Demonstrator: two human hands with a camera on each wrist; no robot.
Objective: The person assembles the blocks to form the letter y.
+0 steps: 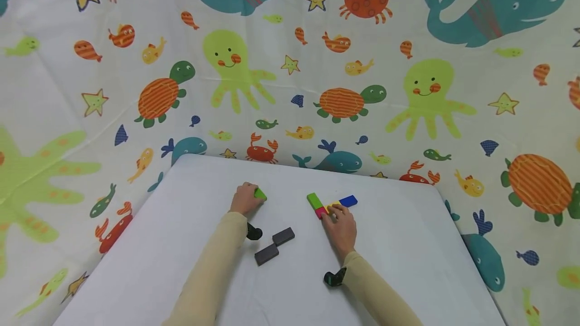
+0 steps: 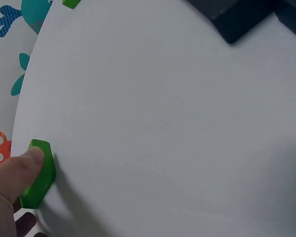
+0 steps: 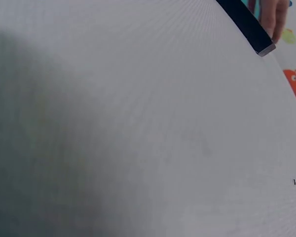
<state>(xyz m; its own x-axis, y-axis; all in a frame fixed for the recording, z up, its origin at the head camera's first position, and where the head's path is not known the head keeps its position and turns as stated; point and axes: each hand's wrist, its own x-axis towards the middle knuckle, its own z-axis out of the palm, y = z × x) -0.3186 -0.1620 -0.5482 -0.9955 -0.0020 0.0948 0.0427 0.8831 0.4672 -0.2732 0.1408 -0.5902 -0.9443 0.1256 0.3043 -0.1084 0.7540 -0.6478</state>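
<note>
My left hand [image 1: 246,198] grips a green block [image 2: 45,180] at the left of the white table, with the thumb across its face. Farther right, a second green block [image 1: 313,199] lies end to end with a pink-red block [image 1: 320,212]. A yellow block [image 1: 334,205] and a blue block [image 1: 348,200] continue from that lower end at an angle, making a V. My right hand [image 1: 343,228] bends over the corner, thumb by the pink-red block and fingers on the yellow one, partly covering both. The right hand is out of its own wrist view.
Two dark grey blocks, one nearer [image 1: 266,254] and one farther [image 1: 283,236], lie between the forearms, almost corner to corner. A cloth printed with sea animals [image 1: 290,74] hangs behind and beside the table [image 1: 394,265]. Black wrist devices [image 1: 335,278] stick out below the sleeves.
</note>
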